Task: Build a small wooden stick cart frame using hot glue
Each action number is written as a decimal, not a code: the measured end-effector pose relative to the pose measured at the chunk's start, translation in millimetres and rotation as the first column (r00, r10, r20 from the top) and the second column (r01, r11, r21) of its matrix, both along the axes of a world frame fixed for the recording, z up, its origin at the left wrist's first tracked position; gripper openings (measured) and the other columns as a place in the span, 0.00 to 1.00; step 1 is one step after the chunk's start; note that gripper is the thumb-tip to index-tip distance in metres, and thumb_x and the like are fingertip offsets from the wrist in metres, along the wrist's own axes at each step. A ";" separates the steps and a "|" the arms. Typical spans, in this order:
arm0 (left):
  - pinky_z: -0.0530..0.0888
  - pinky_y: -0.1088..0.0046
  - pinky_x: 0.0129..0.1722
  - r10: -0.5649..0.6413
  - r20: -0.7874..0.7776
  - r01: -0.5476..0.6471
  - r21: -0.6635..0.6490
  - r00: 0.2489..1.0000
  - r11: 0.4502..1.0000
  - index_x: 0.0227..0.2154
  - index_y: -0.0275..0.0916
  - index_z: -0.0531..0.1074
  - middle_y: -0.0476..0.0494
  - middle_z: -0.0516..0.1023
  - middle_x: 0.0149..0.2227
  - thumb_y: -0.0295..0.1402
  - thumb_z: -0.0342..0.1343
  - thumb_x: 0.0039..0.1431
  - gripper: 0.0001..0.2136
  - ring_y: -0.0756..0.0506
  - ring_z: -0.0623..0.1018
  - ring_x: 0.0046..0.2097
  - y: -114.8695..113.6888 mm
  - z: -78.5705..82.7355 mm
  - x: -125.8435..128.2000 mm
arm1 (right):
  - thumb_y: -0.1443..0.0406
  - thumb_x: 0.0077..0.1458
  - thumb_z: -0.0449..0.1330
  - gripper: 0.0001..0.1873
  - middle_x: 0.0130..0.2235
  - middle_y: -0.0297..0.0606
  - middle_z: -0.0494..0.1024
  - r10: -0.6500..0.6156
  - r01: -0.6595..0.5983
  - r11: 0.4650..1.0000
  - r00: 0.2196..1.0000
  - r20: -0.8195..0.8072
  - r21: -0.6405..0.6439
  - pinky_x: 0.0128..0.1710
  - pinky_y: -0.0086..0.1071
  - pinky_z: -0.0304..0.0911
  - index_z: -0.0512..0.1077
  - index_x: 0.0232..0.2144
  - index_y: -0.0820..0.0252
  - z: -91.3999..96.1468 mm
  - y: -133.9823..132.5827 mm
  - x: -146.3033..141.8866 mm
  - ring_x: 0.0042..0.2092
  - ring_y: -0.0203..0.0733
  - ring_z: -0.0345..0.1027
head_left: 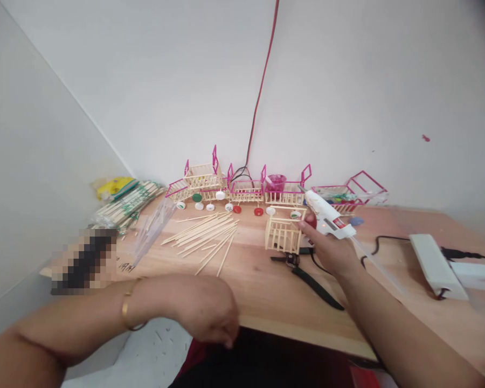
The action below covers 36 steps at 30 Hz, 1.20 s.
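My right hand is wrapped round a white hot glue gun, its nozzle pointing up and left, with a clear glue stick trailing from the back. The thumb of that hand reaches the edge of a small basket of bare wooden sticks; whether it grips the basket I cannot tell. Black-handled pliers lie just below. At the front edge of the table my left hand is closed, fingers curled downward; what is in them, if anything, is hidden.
Stick carts with pink frames and bottle-cap wheels line the wall, one by a pink cup. Loose sticks, clear glue sticks and packed sticks lie left. A white power strip sits right.
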<state>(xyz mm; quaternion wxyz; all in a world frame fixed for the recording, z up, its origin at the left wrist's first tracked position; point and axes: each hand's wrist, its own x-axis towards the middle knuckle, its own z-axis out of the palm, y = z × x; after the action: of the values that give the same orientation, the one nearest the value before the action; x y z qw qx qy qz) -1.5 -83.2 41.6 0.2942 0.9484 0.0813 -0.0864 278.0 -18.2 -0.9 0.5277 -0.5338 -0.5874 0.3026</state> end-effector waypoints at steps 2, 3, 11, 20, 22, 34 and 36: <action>0.64 0.78 0.21 0.034 -0.191 -0.049 -0.073 0.981 0.996 0.23 0.40 0.73 0.52 0.75 0.20 0.22 0.56 0.51 0.07 0.51 0.71 0.22 4.1 13.7 -23.6 | 0.56 0.48 0.62 0.11 0.33 0.32 0.71 0.013 -0.013 1.000 1.000 -0.013 -0.013 0.41 0.36 0.60 0.67 0.30 0.54 1.2 -0.8 -1.0 0.36 0.42 0.65; 0.62 0.79 0.20 0.098 -0.264 -0.121 -0.075 0.960 0.990 0.22 0.39 0.72 0.54 0.72 0.18 0.18 0.55 0.48 0.09 0.53 0.68 0.20 7.3 19.4 -34.1 | 0.56 0.48 0.62 0.11 0.33 0.32 0.71 0.022 -0.022 1.000 0.999 -0.033 -0.014 0.40 0.36 0.60 0.67 0.30 0.54 1.5 -1.1 -1.8 0.36 0.42 0.65; 0.64 0.78 0.26 0.678 0.161 -0.696 0.165 0.718 0.698 0.30 0.37 0.69 0.52 0.70 0.24 0.33 0.50 0.59 0.06 0.52 0.68 0.26 47.6 17.7 -21.3 | 0.56 0.49 0.62 0.11 0.33 0.31 0.69 0.064 -0.065 0.998 0.996 -0.068 -0.012 0.41 0.35 0.60 0.66 0.30 0.54 0.9 -2.4 -7.5 0.37 0.41 0.65; 0.47 0.52 0.63 0.328 0.186 -0.376 0.519 0.926 0.767 0.59 0.44 0.58 0.42 0.60 0.62 0.36 0.41 0.66 0.20 0.40 0.55 0.65 58.9 -65.4 -19.9 | 0.54 0.48 0.61 0.12 0.32 0.33 0.71 0.002 0.000 0.998 1.000 0.028 -0.059 0.40 0.37 0.60 0.66 0.29 0.54 6.3 -3.7 -3.9 0.36 0.43 0.66; 0.46 0.53 0.63 0.377 0.148 -0.392 0.559 0.914 0.731 0.61 0.43 0.56 0.42 0.60 0.62 0.33 0.40 0.66 0.20 0.40 0.53 0.65 68.8 -68.7 -39.4 | 0.55 0.48 0.61 0.12 0.32 0.33 0.71 0.013 -0.012 0.998 1.000 0.021 -0.060 0.40 0.37 0.61 0.66 0.29 0.55 7.3 -4.4 -5.2 0.36 0.43 0.66; 0.51 0.51 0.62 0.469 0.218 -0.496 0.606 0.856 0.622 0.47 0.35 0.71 0.38 0.71 0.54 0.29 0.40 0.66 0.16 0.38 0.61 0.62 103.5 -34.0 -69.1 | 0.54 0.49 0.61 0.10 0.31 0.32 0.70 0.050 -0.050 0.998 0.999 0.007 -0.031 0.36 0.36 0.62 0.66 0.30 0.51 -1.9 -0.7 -3.7 0.35 0.45 0.67; 0.56 0.59 0.62 0.483 0.286 -0.558 0.519 0.827 0.647 0.55 0.33 0.64 0.36 0.65 0.59 0.33 0.38 0.67 0.19 0.41 0.62 0.62 101.1 -35.3 -48.1 | 0.54 0.49 0.60 0.11 0.31 0.33 0.70 0.055 -0.054 0.998 0.998 0.015 -0.036 0.36 0.36 0.62 0.66 0.30 0.52 -0.7 -1.4 -4.2 0.35 0.45 0.66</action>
<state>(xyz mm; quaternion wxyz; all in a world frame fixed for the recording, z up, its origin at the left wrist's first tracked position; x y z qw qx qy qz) -49.6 17.9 6.3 0.0060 0.9307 0.3548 0.0889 273.9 -19.6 -1.6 0.5049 -0.5294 -0.6004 0.3231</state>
